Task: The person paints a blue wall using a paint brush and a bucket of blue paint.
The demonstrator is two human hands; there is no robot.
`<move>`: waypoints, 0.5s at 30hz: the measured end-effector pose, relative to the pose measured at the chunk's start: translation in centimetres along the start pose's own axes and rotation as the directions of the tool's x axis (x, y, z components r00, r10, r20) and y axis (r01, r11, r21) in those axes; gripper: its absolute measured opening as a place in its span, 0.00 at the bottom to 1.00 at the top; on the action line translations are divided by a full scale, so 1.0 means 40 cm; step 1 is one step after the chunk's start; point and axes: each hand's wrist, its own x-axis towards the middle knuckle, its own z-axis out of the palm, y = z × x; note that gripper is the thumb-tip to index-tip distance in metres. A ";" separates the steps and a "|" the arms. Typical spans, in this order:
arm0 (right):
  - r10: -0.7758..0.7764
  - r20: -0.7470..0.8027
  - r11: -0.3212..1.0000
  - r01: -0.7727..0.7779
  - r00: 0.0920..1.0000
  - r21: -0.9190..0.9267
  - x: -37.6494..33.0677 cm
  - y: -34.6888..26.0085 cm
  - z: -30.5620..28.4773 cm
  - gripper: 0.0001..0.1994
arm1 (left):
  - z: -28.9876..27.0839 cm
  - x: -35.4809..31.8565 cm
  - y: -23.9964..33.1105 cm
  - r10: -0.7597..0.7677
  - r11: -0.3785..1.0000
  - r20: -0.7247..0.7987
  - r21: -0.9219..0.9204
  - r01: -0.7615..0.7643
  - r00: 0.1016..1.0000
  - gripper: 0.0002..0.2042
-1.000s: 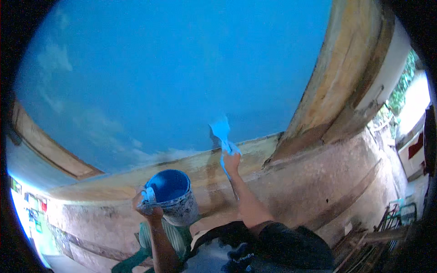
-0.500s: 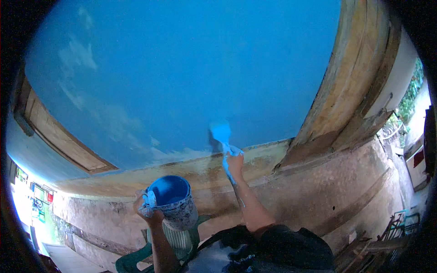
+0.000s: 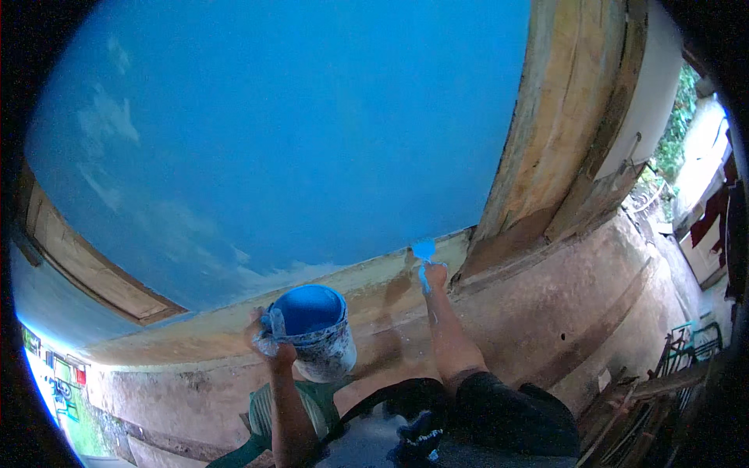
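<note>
My right hand (image 3: 434, 275) is closed round the handle of a paintbrush (image 3: 424, 250), whose broad head is coated in bright blue. The brush lies at the lower edge of the blue-painted wall (image 3: 335, 140), just above a bare yellowish strip. Blue paint streaks run over my fingers. My left hand (image 3: 269, 337) grips the rim of a paint-splashed bucket (image 3: 328, 355), with a pale blue-smeared cloth or glove-like wrap (image 3: 275, 324) at the fingers. Tilted towards me, the bucket shows blue inside; how much paint it holds I cannot tell.
A green plastic chair (image 3: 261, 413) stands below the bucket. Wooden door frame boards (image 3: 573, 117) rise at the right, and a wooden panel (image 3: 97, 253) is set in the wall at left. Scrap wood and metal frames (image 3: 647, 398) are piled at lower right.
The brush has moved right and down across the wall to the painted area's lower edge. My view has shifted right, and the bucket is still in my left hand.
</note>
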 end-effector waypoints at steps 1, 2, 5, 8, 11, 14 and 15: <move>-0.063 -0.051 0.997 0.065 0.997 0.040 0.008 -0.026 -0.023 0.22 | 0.019 0.003 -0.004 -0.020 1.000 0.037 0.010 0.019 0.999 0.18; -0.206 -0.017 0.978 0.205 0.978 -0.044 0.017 -0.073 -0.051 0.19 | 0.041 0.011 -0.007 0.090 0.986 -0.056 -0.134 -0.097 0.994 0.18; -0.539 -0.007 0.834 0.533 0.842 -0.141 0.031 -0.199 -0.178 0.12 | 0.079 0.035 0.003 0.146 0.970 -0.060 -0.187 -0.155 0.987 0.18; -0.464 -0.384 0.745 0.586 0.798 0.319 0.020 -0.261 -0.254 0.09 | 0.105 0.051 0.029 0.120 0.989 0.054 -0.087 -0.115 0.991 0.19; -0.308 -0.285 0.886 0.383 0.908 0.262 0.036 -0.199 -0.246 0.10 | 0.116 0.059 0.051 0.159 0.985 0.083 -0.085 -0.152 0.984 0.21; -0.633 -0.078 0.750 0.584 0.771 -0.311 0.093 -0.044 -0.172 0.16 | 0.120 0.067 0.041 0.202 0.973 0.111 -0.132 -0.187 0.973 0.22; -0.675 -0.120 0.724 0.624 0.728 -0.294 0.108 0.016 -0.141 0.16 | 0.120 0.062 0.030 0.189 0.975 0.105 -0.142 -0.174 0.976 0.23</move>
